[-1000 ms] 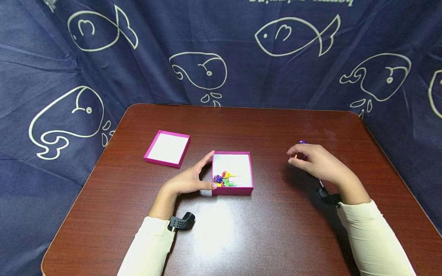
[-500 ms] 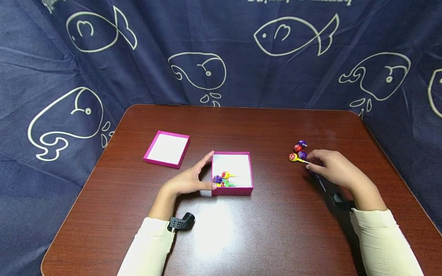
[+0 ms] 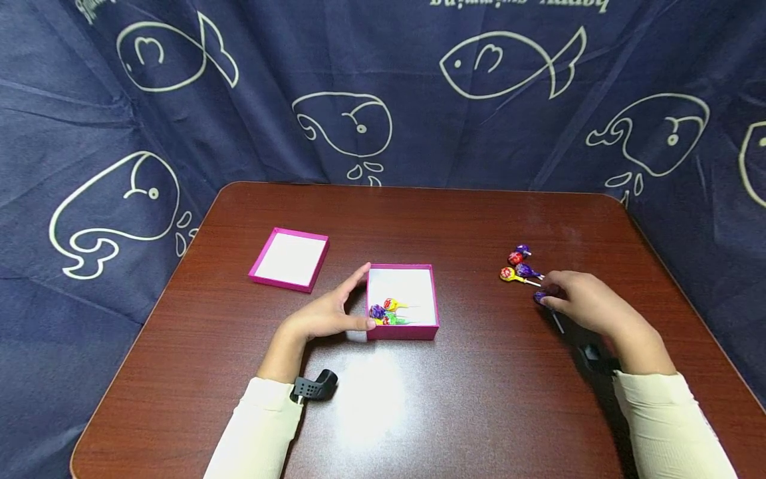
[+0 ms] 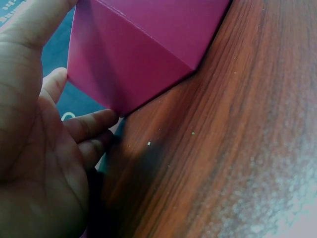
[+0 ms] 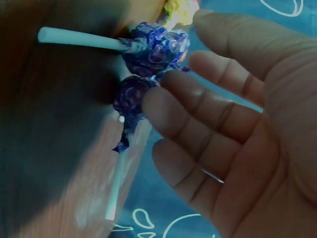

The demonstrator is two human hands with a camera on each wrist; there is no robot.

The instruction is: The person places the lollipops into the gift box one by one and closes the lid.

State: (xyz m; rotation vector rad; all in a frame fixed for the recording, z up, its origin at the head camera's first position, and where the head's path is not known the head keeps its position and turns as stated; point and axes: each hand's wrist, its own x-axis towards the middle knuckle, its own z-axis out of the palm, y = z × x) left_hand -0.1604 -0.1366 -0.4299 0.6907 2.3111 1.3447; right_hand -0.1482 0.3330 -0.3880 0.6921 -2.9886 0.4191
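My left hand (image 3: 329,313) holds the left side of an open pink box (image 3: 402,336), thumb at its near corner and index finger at its far one. Inside the box lie several wrapped lollipops (image 3: 391,304), red-yellow, purple and green. On the right, my right hand (image 3: 583,299) hovers low over loose lollipops with its fingers loosely bent and nothing gripped. Nearest to it are one purple lollipop (image 3: 540,298) and another purple lollipop (image 3: 525,271). In the right wrist view, the fingertips (image 5: 161,111) are right beside two purple lollipop heads, with the thumb apart.
The pink lid (image 3: 291,258), white inside, lies left of the box. A yellow lollipop (image 3: 507,274), a red lollipop (image 3: 516,258) and a farther purple lollipop (image 3: 523,250) lie beyond the right hand. A blue fish-print cloth (image 3: 413,133) hangs behind the brown table (image 3: 467,386).
My right hand has drawn back rightward and nearer, uncovering the lollipops it hid. One purple lollipop has shifted slightly and its stick now shows. The left hand and box stay put.
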